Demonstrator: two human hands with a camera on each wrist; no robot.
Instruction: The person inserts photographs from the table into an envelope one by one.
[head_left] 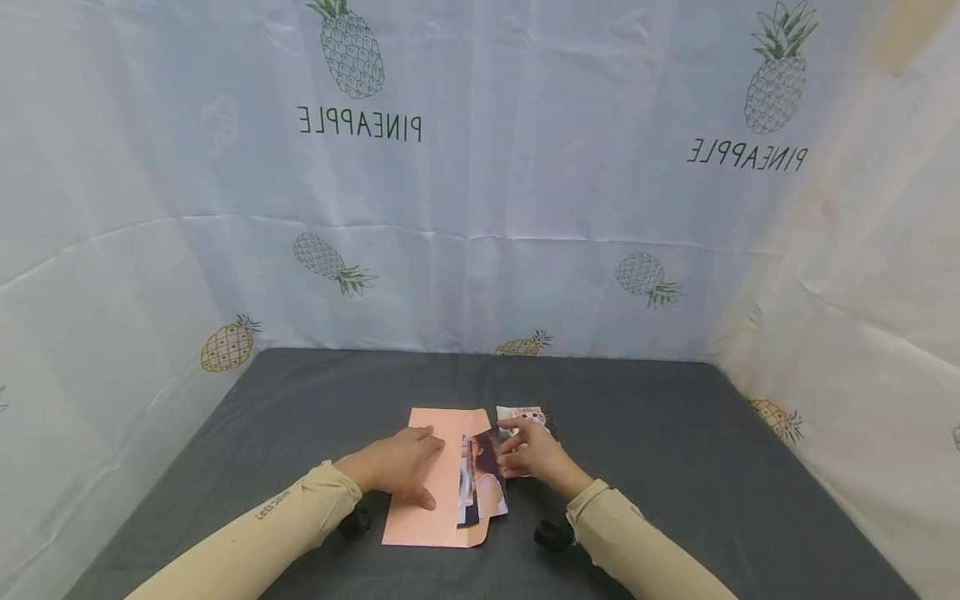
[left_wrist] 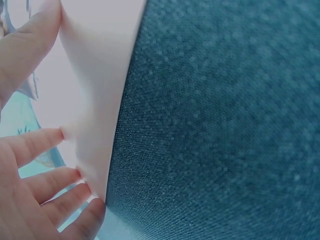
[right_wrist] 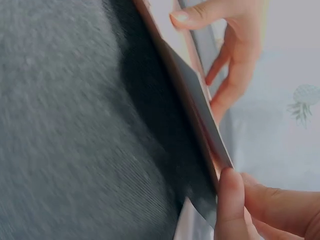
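Observation:
A salmon-pink envelope (head_left: 448,471) lies on the dark table, its flap side to the right. My left hand (head_left: 397,463) rests on it with fingers and thumb spread. Photos (head_left: 464,492) stick out of the envelope's right side, the topmost a dark-toned photo (head_left: 489,483) that seems to show a person. Its right edge is pinched by the thumb and fingers of my right hand (head_left: 534,454). Close up in the right wrist view, the photo (right_wrist: 200,105) stands tilted off the envelope. Beyond my right hand lies another picture (head_left: 517,412) with a cat-like face, partly covered.
The dark cloth-covered table (head_left: 645,433) reaches back to a white curtain (head_left: 480,183) printed with pineapples, which also hangs at both sides. Black straps or devices (head_left: 553,536) sit under the wrists.

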